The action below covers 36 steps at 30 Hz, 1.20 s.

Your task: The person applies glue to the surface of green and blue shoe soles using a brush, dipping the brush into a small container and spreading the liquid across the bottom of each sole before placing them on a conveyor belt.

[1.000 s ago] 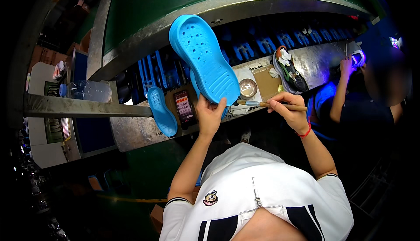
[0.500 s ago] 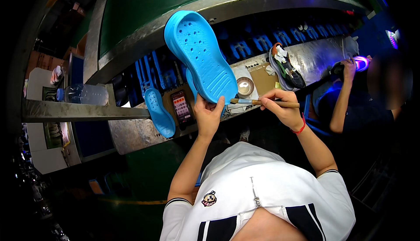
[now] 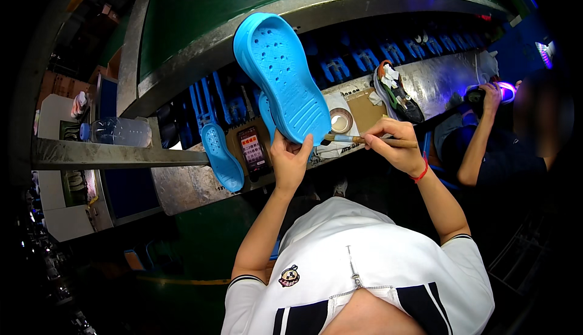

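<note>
My left hand point(image 3: 290, 160) grips the lower end of a bright blue shoe sole point(image 3: 284, 80), thumb on the near edge. The sole is held up at a slant, with small holes in its upper part and grooves near the hand. Behind it, partly hidden, shows another blue piece point(image 3: 265, 111). My right hand point(image 3: 396, 145) pinches a brush point(image 3: 353, 139) with a wooden handle. Its bristle tip meets, or nearly meets, the sole's lower right edge. A small round bowl point(image 3: 340, 120) stands on the bench just beyond the brush.
On the metal bench point(image 3: 176, 183) lie a blue sole point(image 3: 221, 157) and a phone point(image 3: 253, 151). A multicoloured shoe point(image 3: 398, 94) sits farther right. A clear bottle point(image 3: 124, 133) stands left, beside a metal bar point(image 3: 121, 159). At right, a co-worker's hand point(image 3: 490, 97) holds a purple-lit shoe.
The blue sole has shifted slightly right. My right hand and the brush have risen a little, the bristles staying by the sole's edge. The co-worker's hand has moved slightly.
</note>
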Available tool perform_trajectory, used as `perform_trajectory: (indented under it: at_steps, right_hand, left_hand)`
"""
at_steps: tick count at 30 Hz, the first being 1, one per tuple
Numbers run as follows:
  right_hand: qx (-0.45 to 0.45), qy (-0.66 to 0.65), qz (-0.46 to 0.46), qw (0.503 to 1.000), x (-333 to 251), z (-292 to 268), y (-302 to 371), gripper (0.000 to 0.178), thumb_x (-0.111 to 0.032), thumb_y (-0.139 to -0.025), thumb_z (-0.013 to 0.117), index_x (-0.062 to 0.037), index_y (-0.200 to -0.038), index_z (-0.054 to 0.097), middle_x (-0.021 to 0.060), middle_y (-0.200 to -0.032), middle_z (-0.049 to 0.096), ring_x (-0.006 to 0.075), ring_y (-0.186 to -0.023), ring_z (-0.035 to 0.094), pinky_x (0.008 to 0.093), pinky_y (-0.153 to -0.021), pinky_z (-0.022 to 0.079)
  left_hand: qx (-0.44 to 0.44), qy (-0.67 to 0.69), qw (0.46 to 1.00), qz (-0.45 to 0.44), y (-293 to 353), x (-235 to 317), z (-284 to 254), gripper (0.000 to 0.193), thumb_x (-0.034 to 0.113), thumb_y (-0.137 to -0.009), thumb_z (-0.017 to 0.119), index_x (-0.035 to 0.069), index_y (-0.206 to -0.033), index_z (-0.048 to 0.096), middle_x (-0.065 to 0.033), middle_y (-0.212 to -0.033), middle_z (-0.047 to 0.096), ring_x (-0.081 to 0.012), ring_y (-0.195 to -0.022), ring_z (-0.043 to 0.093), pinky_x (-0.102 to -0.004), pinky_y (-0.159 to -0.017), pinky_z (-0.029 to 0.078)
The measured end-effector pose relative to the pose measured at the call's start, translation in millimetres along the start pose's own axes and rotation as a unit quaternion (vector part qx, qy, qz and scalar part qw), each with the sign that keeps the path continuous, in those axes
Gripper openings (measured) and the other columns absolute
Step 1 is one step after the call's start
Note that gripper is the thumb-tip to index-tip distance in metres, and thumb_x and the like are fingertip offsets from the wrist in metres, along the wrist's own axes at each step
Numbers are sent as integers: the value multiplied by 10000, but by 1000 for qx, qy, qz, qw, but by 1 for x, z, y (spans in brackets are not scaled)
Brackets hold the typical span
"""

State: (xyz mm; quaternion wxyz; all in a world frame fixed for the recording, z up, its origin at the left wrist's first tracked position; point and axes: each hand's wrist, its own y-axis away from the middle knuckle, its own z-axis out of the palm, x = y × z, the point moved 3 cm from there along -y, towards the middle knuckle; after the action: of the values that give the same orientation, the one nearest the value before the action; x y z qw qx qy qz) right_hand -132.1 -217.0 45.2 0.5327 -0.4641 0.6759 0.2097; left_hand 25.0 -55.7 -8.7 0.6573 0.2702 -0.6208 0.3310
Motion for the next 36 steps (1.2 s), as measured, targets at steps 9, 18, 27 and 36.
perform_trajectory:
  at_steps: [9, 18, 27, 36]
  right_hand:
    - [-45, 34, -85, 995, -11, 1, -6, 11, -34, -757, 661, -25, -764, 659, 71, -669, 617, 173, -576, 563, 281, -528, 418]
    - [-70, 102, -127, 984, -7, -7, -7, 32, -41, -742, 668, -34, -753, 639, 73, -661, 606, 199, -584, 550, 295, -535, 399]
    - [-60, 56, -104, 991, -7, -7, -6, 29, -31, -739, 667, -27, -740, 638, 76, -666, 613, 205, -587, 552, 300, -542, 397]
    - [-48, 52, -76, 995, -6, -6, -5, 21, -26, -763, 655, -12, -751, 645, 74, -687, 630, 170, -589, 579, 260, -544, 430]
  left_hand:
    - [-10, 8, 1000, -10, -1, -1, 2, 408, 17, -816, 648, -64, -1167, 458, -152, -1015, 614, -182, -880, 636, -287, -775, 535]
    - [-16, 12, 999, -28, -1, -1, 2, 407, 7, -815, 641, -65, -1170, 455, -155, -1008, 618, -180, -883, 635, -288, -778, 534]
    - [-17, 14, 999, -24, -1, 2, 4, 377, -7, -809, 628, -61, -1148, 476, -147, -992, 633, -179, -879, 643, -291, -783, 530]
    - [-23, -11, 999, -19, -1, 4, 7, 413, 9, -805, 635, -70, -1174, 465, -164, -985, 639, -194, -869, 652, -297, -773, 539]
